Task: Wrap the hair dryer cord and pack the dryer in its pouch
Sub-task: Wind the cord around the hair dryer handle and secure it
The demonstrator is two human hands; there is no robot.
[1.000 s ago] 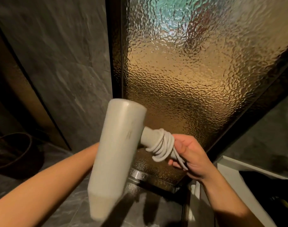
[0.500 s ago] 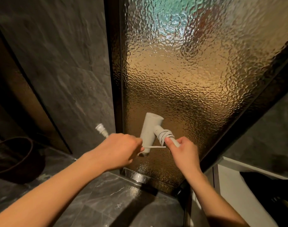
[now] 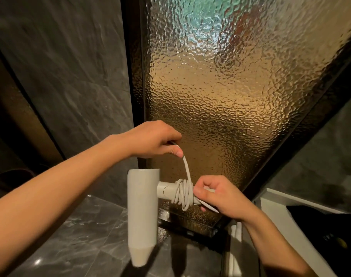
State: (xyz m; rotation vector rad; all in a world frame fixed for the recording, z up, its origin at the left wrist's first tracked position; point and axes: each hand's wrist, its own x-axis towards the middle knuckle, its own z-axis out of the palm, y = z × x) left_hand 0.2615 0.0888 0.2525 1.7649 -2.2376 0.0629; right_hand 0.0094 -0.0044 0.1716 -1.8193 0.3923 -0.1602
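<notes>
A white hair dryer (image 3: 143, 212) hangs in the air in front of me, barrel upright with the nozzle pointing down and the handle sticking out to the right. Several turns of its white cord (image 3: 183, 193) are wound around the handle. My right hand (image 3: 222, 196) grips the end of the handle, just right of the coils. My left hand (image 3: 154, 139) is above the dryer and pinches the free length of cord, which runs taut from the coils up to my fingers. No pouch can be identified with certainty.
A textured amber glass door (image 3: 220, 96) in a dark frame stands straight ahead. Grey marble wall (image 3: 66, 76) and floor (image 3: 86, 236) lie to the left. A white cabinet edge (image 3: 280, 208) with a dark object (image 3: 326, 226) inside is at the lower right.
My left hand has risen from beside the dryer to above it, pulling the cord upward. The dryer has come closer to the camera and now hangs with its nozzle down. More turns sit on the handle.
</notes>
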